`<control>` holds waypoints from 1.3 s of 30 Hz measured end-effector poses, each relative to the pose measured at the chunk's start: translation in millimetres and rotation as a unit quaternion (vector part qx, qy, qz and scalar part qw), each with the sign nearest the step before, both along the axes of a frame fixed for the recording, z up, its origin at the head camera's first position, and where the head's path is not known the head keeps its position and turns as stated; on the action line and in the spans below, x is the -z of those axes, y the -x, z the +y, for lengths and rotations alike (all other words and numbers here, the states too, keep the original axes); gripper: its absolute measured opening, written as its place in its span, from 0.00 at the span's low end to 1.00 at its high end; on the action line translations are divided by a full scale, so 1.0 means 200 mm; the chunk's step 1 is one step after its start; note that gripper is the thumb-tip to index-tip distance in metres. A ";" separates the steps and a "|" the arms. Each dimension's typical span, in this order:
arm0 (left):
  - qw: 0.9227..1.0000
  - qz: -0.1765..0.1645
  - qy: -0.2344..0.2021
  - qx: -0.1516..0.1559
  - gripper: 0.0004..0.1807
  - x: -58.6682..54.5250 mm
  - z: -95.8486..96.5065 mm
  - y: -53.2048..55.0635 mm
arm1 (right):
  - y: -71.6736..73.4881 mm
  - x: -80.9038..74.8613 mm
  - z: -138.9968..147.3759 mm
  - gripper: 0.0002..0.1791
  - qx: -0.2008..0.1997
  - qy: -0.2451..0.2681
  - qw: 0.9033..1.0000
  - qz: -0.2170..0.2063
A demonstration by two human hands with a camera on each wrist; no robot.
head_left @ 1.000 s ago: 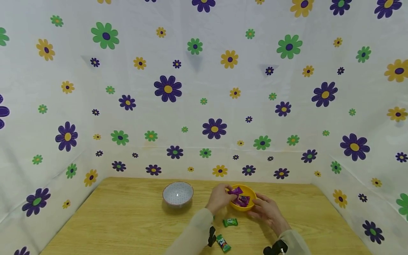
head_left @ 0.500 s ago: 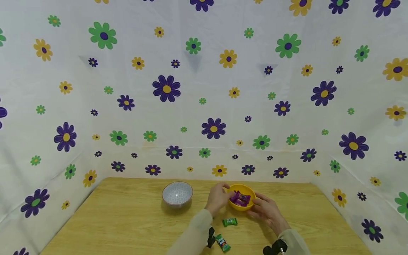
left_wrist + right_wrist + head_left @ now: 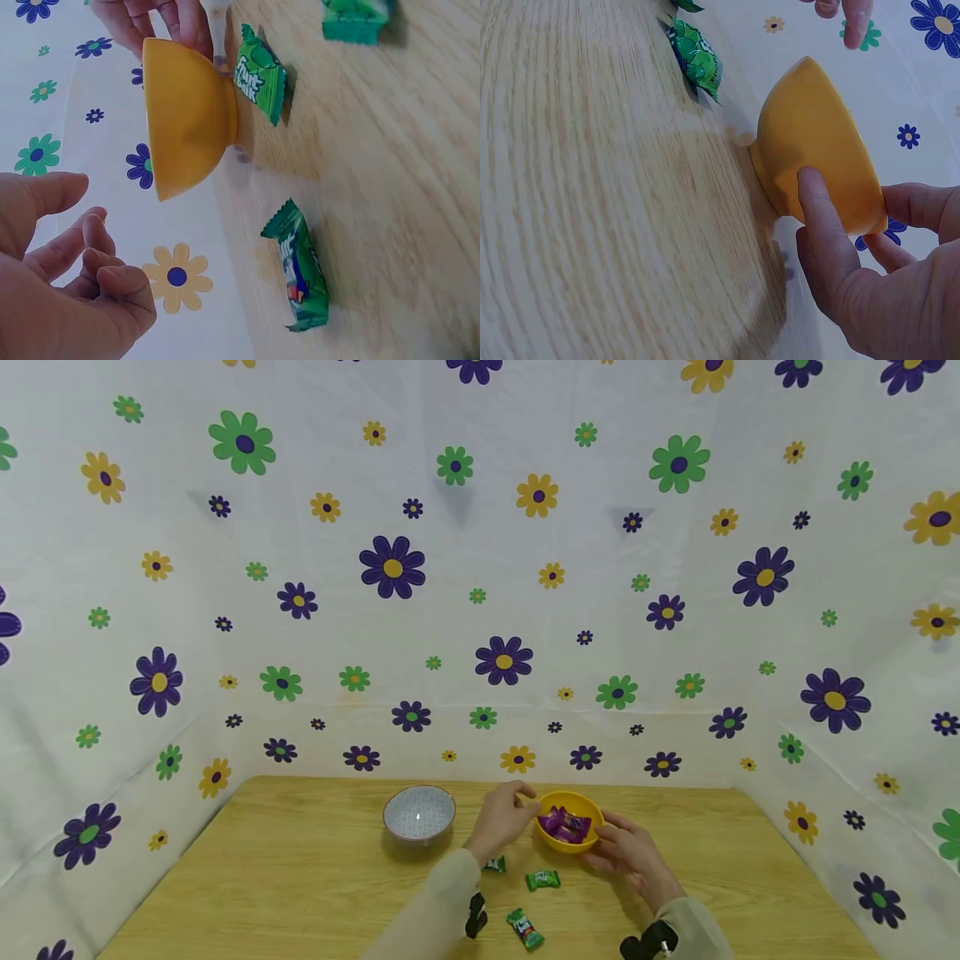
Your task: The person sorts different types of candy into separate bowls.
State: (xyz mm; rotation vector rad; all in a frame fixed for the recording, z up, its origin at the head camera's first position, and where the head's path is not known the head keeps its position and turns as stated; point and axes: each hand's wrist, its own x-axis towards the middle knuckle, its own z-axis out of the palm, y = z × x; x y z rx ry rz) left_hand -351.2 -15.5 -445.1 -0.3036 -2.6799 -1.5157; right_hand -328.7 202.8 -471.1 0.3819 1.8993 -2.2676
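A yellow bowl [image 3: 576, 802] with several purple wrapped candies [image 3: 564, 827] inside stands on the table. My right hand [image 3: 632, 856] holds its right side; in the right wrist view the fingers [image 3: 821, 214] lie along the outer wall and at the rim. Just left of the bowl, my left hand [image 3: 501, 817] hovers with loosely bent fingers. Nothing sits between those fingers in the left wrist view, where the left hand [image 3: 75, 292] is apart from the bowl [image 3: 187, 120].
Three green wrapped candies lie in front: one green candy [image 3: 543, 880] near the bowl, another green candy [image 3: 525, 929] nearer me, the third green candy [image 3: 495, 864] partly behind my left wrist. A grey patterned bowl [image 3: 418, 814] stands at left. Flower-printed cloth [image 3: 480, 610] surrounds the wooden table [image 3: 300, 877].
My left hand has let go of a purple candy in the yellow bowl and drawn back to the left, uncovering a third green candy. The right hand has stayed on the bowl.
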 end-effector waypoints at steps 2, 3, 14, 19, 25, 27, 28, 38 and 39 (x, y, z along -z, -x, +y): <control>1.000 0.011 -0.002 0.009 0.11 0.00 -0.03 -0.01 | 0.00 0.00 0.00 0.30 0.000 -0.001 1.000 0.001; 1.000 0.016 -0.001 0.012 0.11 0.00 -0.04 -0.01 | 0.00 0.00 0.00 0.30 -0.001 -0.002 1.000 0.002; 0.999 0.025 0.009 0.032 0.12 0.00 -0.21 -0.08 | -0.01 0.01 0.01 0.29 0.002 -0.007 1.000 0.009; 0.998 0.045 0.007 0.039 0.11 0.00 -0.29 -0.10 | -0.01 -0.01 0.03 0.30 0.005 -0.022 1.000 0.017; 0.998 0.046 -0.013 0.037 0.10 0.01 -0.40 -0.12 | -0.03 -0.02 0.05 0.29 0.020 -0.062 0.998 0.027; 0.998 0.042 -0.022 0.035 0.11 0.02 -0.44 -0.13 | -0.04 -0.02 0.05 0.29 0.025 -0.070 0.997 0.029; 0.998 0.040 -0.026 0.033 0.10 0.02 -0.46 -0.14 | -0.04 -0.02 0.05 0.28 0.029 -0.073 0.996 0.033; 0.997 0.045 -0.062 -0.022 0.05 0.04 -0.60 -0.14 | -0.07 -0.04 0.01 0.24 0.043 -0.121 0.987 0.092; 0.996 0.047 -0.068 -0.030 0.06 0.04 -0.60 -0.14 | -0.08 -0.04 0.00 0.23 0.042 -0.128 0.986 0.096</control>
